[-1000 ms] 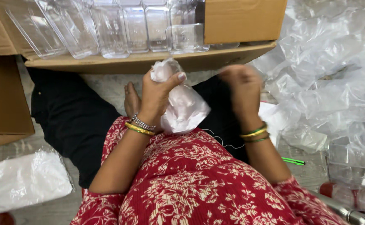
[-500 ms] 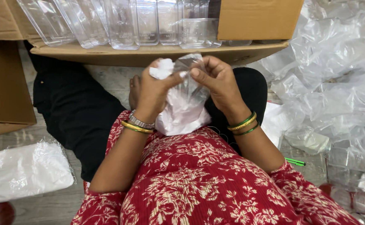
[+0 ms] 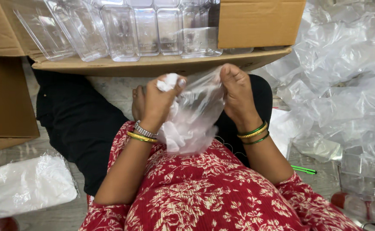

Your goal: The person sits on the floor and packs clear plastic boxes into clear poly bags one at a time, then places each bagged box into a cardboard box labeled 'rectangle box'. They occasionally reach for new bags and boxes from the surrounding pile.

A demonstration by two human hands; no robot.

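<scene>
Both hands, left hand (image 3: 159, 100) and right hand (image 3: 236, 92), pinch the clear plastic bag (image 3: 191, 117) mouth apart; white contents remain inside, unremoved.

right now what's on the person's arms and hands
The left hand has a silver metal watch band and a gold bangle at the wrist. The right hand wears green and gold bangles. Short red sleeves with a white floral print; forearms bare.
</scene>
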